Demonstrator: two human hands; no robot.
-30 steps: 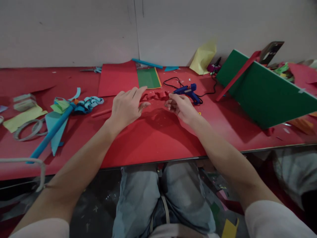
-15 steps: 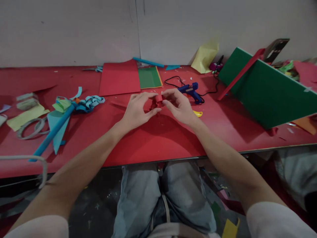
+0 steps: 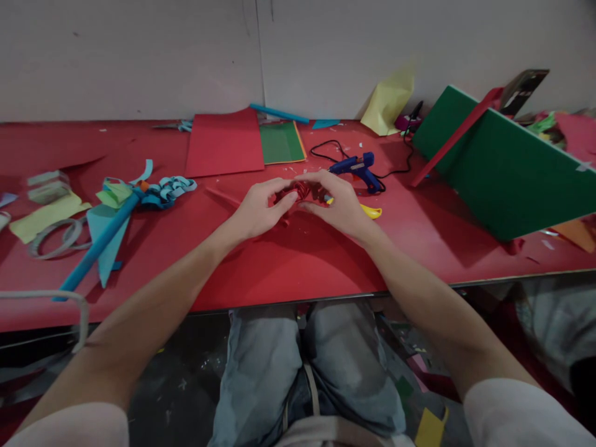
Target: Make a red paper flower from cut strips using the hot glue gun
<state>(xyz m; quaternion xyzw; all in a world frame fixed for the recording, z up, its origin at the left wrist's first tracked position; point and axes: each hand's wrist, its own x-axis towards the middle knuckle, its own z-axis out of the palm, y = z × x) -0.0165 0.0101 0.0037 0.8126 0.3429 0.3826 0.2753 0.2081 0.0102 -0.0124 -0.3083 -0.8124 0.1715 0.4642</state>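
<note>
A small bunch of red paper loops point(image 3: 302, 189) sits between my two hands just above the red table. My left hand point(image 3: 263, 208) has its thumb and fingers closed around the left side of the loops. From the other side my right hand point(image 3: 339, 200) curls its fingers over the top, thumb underneath. Part of the bunch is hidden by the fingers. Behind my right hand lies a blue hot glue gun point(image 3: 356, 167) with a black cord. A yellow piece point(image 3: 371, 212) rests close to my right wrist, and a red paper strip point(image 3: 222, 197) lies left of my left hand.
Red sheets point(image 3: 226, 144) and a green sheet point(image 3: 282, 143) lie at the back. On the left are a blue paper stick point(image 3: 100, 245), a blue paper chain point(image 3: 172, 189) and tape rolls point(image 3: 53, 239). A green board point(image 3: 503, 167) stands tilted at right, with a red strip point(image 3: 456, 139) across it.
The red loops have turned between my fingers and now show a rounder, coiled side. My left thumb has shifted up onto them, and my right hand has curled further over them.
</note>
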